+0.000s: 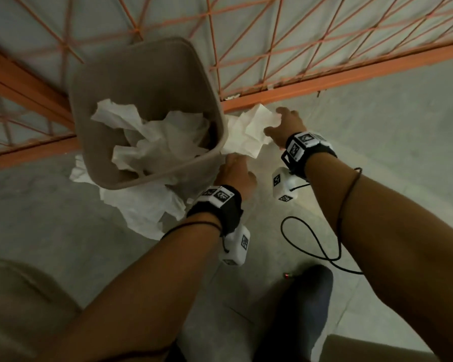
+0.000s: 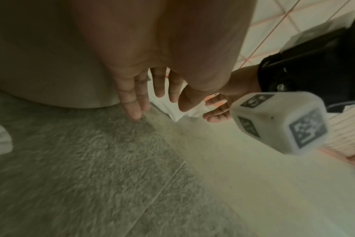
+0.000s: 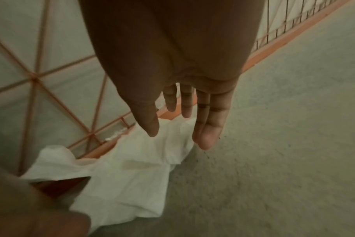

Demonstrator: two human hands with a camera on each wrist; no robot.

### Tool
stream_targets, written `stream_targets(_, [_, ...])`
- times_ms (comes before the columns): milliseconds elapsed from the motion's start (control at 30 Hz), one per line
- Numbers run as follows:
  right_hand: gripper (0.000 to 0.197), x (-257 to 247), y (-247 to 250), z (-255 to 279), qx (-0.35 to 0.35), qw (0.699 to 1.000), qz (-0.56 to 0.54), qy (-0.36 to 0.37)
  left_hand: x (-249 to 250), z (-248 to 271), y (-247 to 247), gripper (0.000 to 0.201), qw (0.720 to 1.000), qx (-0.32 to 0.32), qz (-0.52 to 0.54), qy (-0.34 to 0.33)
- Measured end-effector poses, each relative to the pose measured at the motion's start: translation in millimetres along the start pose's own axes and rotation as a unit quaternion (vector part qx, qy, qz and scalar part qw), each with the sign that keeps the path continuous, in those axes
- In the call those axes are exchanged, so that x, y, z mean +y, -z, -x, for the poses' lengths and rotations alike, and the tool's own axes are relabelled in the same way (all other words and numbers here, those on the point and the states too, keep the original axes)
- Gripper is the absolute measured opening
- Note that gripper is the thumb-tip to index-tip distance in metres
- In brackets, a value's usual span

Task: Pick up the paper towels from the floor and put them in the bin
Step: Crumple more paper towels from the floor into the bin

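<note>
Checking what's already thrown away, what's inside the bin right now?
Inside the bin lie several crumpled white paper towels, heaped toward its near side. They cover the bottom, so anything beneath them cannot be seen.

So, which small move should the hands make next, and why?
Probably the right hand should close its fingers on the paper towel lying beside the bin. Its fingers are straight and spread just above that towel, not gripping it yet. The left hand is open beside the bin.

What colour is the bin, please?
The bin is beige; it shows best in the head view.
</note>
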State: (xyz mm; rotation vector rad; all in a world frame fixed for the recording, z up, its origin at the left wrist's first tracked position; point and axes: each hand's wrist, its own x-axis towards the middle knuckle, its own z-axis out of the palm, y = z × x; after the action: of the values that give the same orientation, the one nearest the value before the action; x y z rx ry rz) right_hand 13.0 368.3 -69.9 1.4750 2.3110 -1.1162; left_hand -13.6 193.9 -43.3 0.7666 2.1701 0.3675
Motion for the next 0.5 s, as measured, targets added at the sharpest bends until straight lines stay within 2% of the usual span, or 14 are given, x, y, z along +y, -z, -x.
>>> stream_targets(100, [0.061,15.9,-13.6,-16.3,0.007,1.0,0.011,-0.003,3.3,-17.5,-9.3,0.053,0.999,-0.014,-0.026,0.012])
stream_targets(267, [0.026,38.0,-20.7,-24.5,0.041,0.997,-0.058,0.005,18.1,-31.8,-8.3,0.066,0.993,-0.063,-0.093,0.03])
stream_targets(367, [0.023,39.0,-16.4,-25.8,0.032,0.999,-0.041,0.013,22.1,-38.0,-11.7,0.071,0.982,-0.089,-0.161,0.038])
stream_targets(500, [0.022,37.2,-4.5,-29.2,0.003,0.997,-0.07,-0.018,22.2,-31.1,-18.3,0.071,0.984,-0.064,-0.161,0.039])
